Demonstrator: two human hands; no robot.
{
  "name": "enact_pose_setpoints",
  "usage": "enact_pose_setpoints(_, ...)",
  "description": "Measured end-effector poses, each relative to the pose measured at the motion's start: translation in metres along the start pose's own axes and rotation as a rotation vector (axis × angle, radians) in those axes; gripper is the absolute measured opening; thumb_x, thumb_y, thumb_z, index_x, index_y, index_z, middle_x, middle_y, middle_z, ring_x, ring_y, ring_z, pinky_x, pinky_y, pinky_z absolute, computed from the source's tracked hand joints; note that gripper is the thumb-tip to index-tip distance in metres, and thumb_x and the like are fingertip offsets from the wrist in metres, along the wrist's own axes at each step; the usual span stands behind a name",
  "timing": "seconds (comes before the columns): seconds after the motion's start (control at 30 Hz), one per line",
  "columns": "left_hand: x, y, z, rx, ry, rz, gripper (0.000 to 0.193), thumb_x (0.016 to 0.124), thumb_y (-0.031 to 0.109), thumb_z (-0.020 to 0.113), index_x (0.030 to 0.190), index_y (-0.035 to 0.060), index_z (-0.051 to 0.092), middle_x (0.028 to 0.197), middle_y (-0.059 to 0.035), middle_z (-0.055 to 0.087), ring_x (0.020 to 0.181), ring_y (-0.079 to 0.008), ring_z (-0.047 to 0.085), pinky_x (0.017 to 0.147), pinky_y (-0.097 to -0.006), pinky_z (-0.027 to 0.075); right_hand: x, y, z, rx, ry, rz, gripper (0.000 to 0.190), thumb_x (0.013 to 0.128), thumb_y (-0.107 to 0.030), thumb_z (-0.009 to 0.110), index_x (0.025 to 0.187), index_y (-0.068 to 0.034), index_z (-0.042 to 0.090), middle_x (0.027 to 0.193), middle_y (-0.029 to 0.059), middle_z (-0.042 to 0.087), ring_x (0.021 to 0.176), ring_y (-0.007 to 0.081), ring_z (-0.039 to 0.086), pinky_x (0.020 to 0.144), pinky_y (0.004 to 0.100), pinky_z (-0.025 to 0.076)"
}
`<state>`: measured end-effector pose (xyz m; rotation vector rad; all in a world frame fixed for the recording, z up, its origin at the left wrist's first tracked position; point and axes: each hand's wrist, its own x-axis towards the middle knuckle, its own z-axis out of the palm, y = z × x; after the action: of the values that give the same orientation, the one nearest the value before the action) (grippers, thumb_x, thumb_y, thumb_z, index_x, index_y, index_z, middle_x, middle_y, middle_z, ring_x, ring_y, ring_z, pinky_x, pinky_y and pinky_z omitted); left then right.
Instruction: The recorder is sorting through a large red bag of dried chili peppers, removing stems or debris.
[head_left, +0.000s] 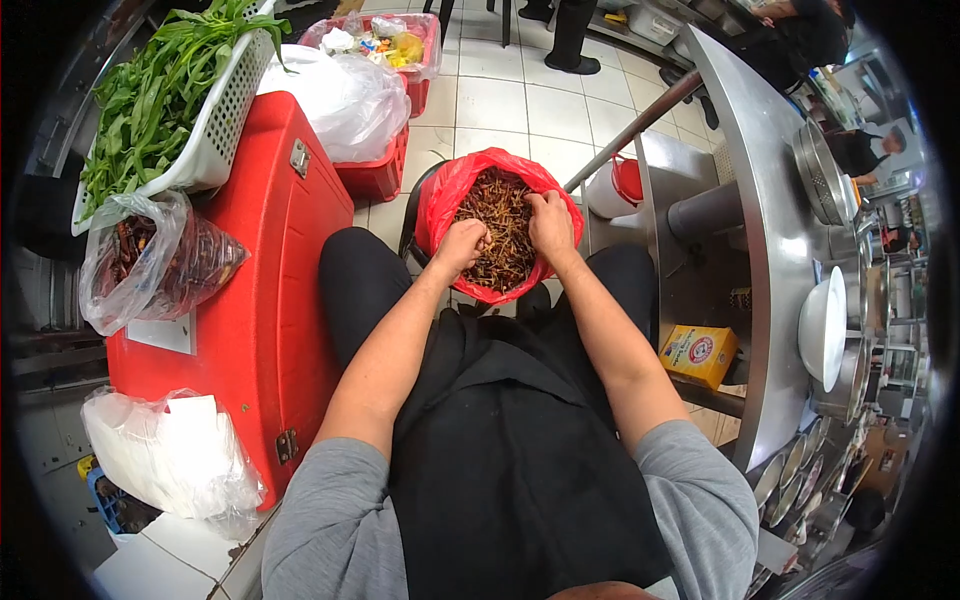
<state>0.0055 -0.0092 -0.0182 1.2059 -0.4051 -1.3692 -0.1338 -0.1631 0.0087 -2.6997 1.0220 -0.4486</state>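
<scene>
A red plastic bag (442, 176) stands wide open between the knees, on what looks like a dark stool. Thin brown and straw-coloured dried pieces (501, 196), perhaps chilli stems, fill it. My left hand (463, 246) is over the bag's left side, fingers curled in with a small bit of the pieces at the fingertips. On the right side, my right hand (550, 223) reaches onto the heap; its fingers are bent, and their tips are partly hidden, so its hold cannot be told. At the left, a clear bag of dark red dried chillies (191, 259) rests on a red insulated box (247, 300).
A white perforated basket (225, 124) of leafy greens tops the red box, near a bag of white sheets (180, 457). Right stands a steel table (757, 247), with a baking soda box (699, 355) and a white bucket (611, 191) below. Other people stand beyond.
</scene>
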Motion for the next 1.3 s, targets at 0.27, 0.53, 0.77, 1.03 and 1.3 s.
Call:
enact_pose_setpoints(0.27, -0.007, 0.01, 0.0, -0.178, 0.002, -0.05, 0.023, 0.097, 0.029, 0.055, 0.083, 0.0105, 0.055, 0.066, 0.0033, 0.049, 0.047, -0.0041, 0.035, 0.038, -0.02, 0.024, 0.001, 0.012, -0.002, -0.034, -0.047, -0.124, 0.023, 0.082, -0.005, 0.059, 0.099, -0.011, 0.073, 0.102, 0.0129, 0.059, 0.098, 0.0325, 0.059, 0.085, 0.0441, 0.05)
enact_pose_setpoints(0.53, -0.013, 0.006, 0.004, -0.089, 0.035, -0.031, 0.021, 0.097, 0.028, 0.055, 0.084, 0.0114, 0.056, 0.067, 0.0035, 0.05, 0.048, -0.0037, 0.036, 0.039, -0.0189, 0.025, -0.018, 0.012, -0.01, 0.028, -0.005, -0.237, 0.024, 0.079, -0.002, 0.059, 0.096, -0.01, 0.074, 0.106, 0.0095, 0.063, 0.1, 0.0309, 0.059, 0.086, 0.0443, 0.049)
enact_pose_setpoints(0.77, -0.023, 0.009, 0.013, 0.001, 0.055, -0.012, 0.029, 0.101, 0.037, 0.049, 0.089, 0.0114, 0.056, 0.066, 0.0058, 0.042, 0.046, -0.0035, 0.029, 0.039, -0.0196, 0.02, -0.033, 0.008, -0.004, 0.379, 0.017, -0.126, 0.02, 0.081, -0.004, 0.06, 0.098, -0.002, 0.07, 0.102, 0.0169, 0.061, 0.096, 0.0368, 0.061, 0.086, 0.0442, 0.05)
enact_pose_setpoints(1.03, -0.055, 0.029, -0.008, -0.171, 0.148, 0.053, 0.029, 0.102, 0.034, 0.047, 0.11, 0.0082, 0.059, 0.064, 0.0043, 0.043, 0.043, -0.0047, 0.032, 0.037, -0.0202, 0.024, -0.041, -0.011, -0.003, 0.626, -0.098, -0.019, 0.032, 0.084, -0.008, 0.068, 0.115, -0.003, 0.064, 0.103, 0.0171, 0.069, 0.1, 0.0316, 0.066, 0.088, 0.0386, 0.051)
enact_pose_setpoints(1.3, -0.126, 0.253, 0.027, -0.321, 0.412, 1.028, 0.041, 0.102, 0.021, 0.046, 0.143, 0.016, 0.042, 0.059, 0.002, 0.04, 0.045, -0.0058, 0.035, 0.038, -0.0224, 0.026, -0.041, 0.026, 0.014, 0.642, -0.135, 0.065, 0.022, 0.086, -0.02, 0.068, 0.101, -0.004, 0.072, 0.096, 0.0166, 0.072, 0.09, 0.0306, 0.07, 0.081, 0.0374, 0.053)
